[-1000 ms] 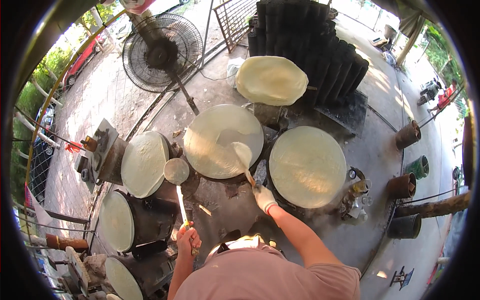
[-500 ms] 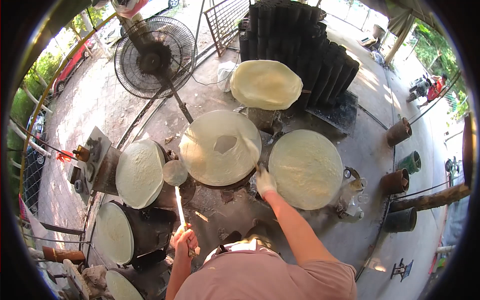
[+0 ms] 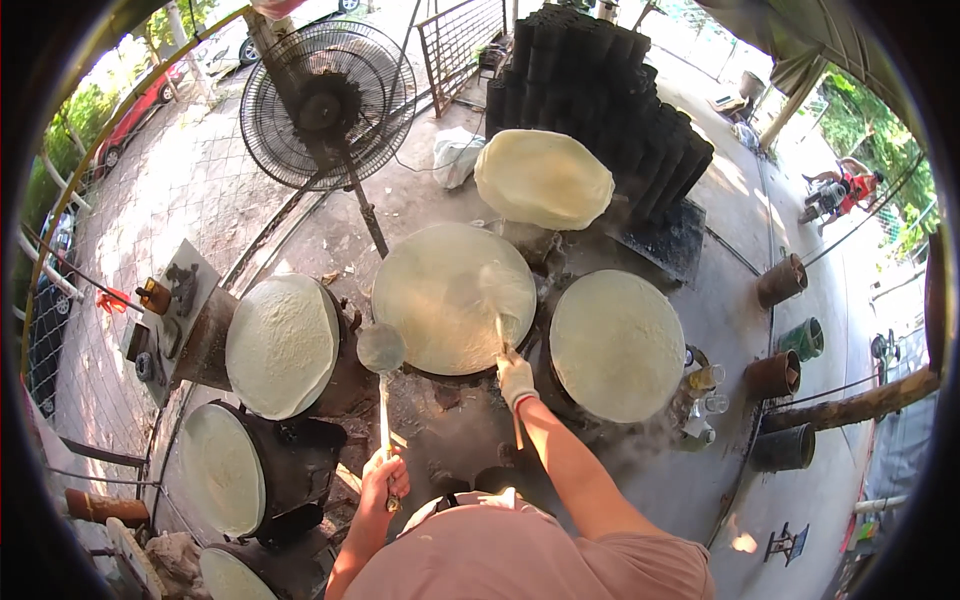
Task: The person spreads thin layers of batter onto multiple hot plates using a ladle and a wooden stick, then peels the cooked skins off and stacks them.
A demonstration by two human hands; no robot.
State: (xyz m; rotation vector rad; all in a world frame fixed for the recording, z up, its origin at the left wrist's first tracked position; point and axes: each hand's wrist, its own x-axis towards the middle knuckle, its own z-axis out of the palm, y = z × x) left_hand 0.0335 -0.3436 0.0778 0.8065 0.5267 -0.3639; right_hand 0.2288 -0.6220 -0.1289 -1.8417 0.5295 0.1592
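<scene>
My left hand is closed round the handle of a long ladle, its round bowl held near the left edge of the middle griddle. In a pale work glove, my right hand grips a wooden-handled spreader, whose blurred head lies on the batter at the griddle's right side. That thin batter sheet covers the round middle griddle, and faint steam rises from it. More round batter sheets lie on griddles to the right and to the left.
A domed pale sheet rests beyond the middle griddle, before stacked black coal cylinders. A large fan stands at far left. Glass jars sit right of the right griddle. Another griddle is at near left.
The bare patch in the middle of the batter is now covered. My right hand has swung the spreader in from the griddle's near right edge. The ladle stays in my left hand.
</scene>
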